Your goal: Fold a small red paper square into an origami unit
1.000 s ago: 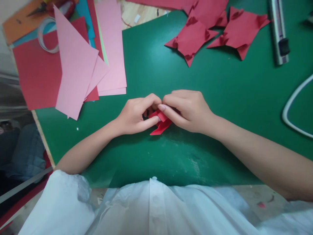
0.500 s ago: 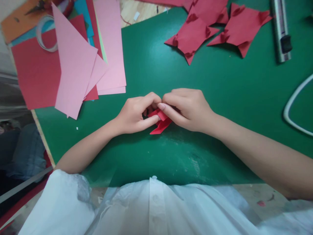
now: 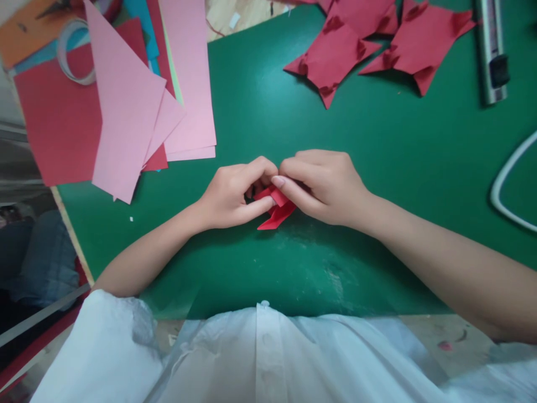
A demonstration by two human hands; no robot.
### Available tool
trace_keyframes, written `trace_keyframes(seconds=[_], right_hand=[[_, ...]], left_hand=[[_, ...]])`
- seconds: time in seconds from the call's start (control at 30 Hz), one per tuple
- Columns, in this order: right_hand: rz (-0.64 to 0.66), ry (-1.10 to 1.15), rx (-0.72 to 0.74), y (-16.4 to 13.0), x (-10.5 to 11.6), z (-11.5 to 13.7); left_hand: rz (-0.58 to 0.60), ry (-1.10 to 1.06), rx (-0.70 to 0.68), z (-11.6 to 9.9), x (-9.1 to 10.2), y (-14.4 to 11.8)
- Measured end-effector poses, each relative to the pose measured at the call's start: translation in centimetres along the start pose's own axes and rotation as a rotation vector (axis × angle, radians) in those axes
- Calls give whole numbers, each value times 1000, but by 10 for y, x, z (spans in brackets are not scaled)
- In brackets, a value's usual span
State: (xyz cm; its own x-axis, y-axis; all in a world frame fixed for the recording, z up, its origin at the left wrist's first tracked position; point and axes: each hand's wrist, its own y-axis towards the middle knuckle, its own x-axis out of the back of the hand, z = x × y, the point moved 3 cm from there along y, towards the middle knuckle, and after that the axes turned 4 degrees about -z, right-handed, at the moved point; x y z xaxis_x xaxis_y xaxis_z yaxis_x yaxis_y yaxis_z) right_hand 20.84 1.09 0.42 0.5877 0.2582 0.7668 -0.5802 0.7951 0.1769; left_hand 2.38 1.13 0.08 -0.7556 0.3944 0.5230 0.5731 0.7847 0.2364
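Note:
Between my two hands is a small piece of folded red paper (image 3: 282, 214), with a pointed flap sticking out below the fingers. My left hand (image 3: 241, 193) is closed on its left side, the thumb laid along the paper. My right hand (image 3: 325, 187) pinches the upper right part with thumb and bent forefinger, and its fingertips meet those of the left. Part of the paper is hidden under the fingers. Farther back on the green table (image 3: 251, 268) lie folded red paper shapes (image 3: 331, 59) with pointed corners and curled edges.
At the back left are pink sheets (image 3: 126, 112), a red sheet (image 3: 59, 123) and a roll of tape (image 3: 62, 53). A box cutter (image 3: 493, 61) lies at the back right, above a white cable-like loop (image 3: 499, 190). Scissors (image 3: 54, 8) show at the top left corner.
Both hands keep the same grip on the red paper, with hardly any motion. The view has shifted slightly, so the things at the back sit a little higher and farther outward.

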Motion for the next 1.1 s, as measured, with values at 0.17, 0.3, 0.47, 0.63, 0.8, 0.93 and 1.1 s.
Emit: trace_keyframes(seconds=[0.17, 0.3, 0.47, 0.63, 0.8, 0.93, 1.1], right_hand=[[-13, -5, 11, 0, 0, 0], [-15, -22, 7, 0, -1, 0], [-16, -40, 16, 0, -2, -1], [-12, -52, 6, -1, -2, -2], [-19, -25, 8, 0, -1, -2], [-16, -25, 0, 0, -2, -3], [-19, -25, 0, 0, -2, -4]], left_hand=[[-25, -23, -28, 0, 0, 0], [3, -3, 11, 1, 0, 0], [27, 8, 39, 1, 1, 1], [37, 1, 62, 1, 2, 1], [-7, -71, 24, 0, 3, 2], [10, -85, 56, 1, 3, 2], [25, -69, 112, 3, 3, 1]])
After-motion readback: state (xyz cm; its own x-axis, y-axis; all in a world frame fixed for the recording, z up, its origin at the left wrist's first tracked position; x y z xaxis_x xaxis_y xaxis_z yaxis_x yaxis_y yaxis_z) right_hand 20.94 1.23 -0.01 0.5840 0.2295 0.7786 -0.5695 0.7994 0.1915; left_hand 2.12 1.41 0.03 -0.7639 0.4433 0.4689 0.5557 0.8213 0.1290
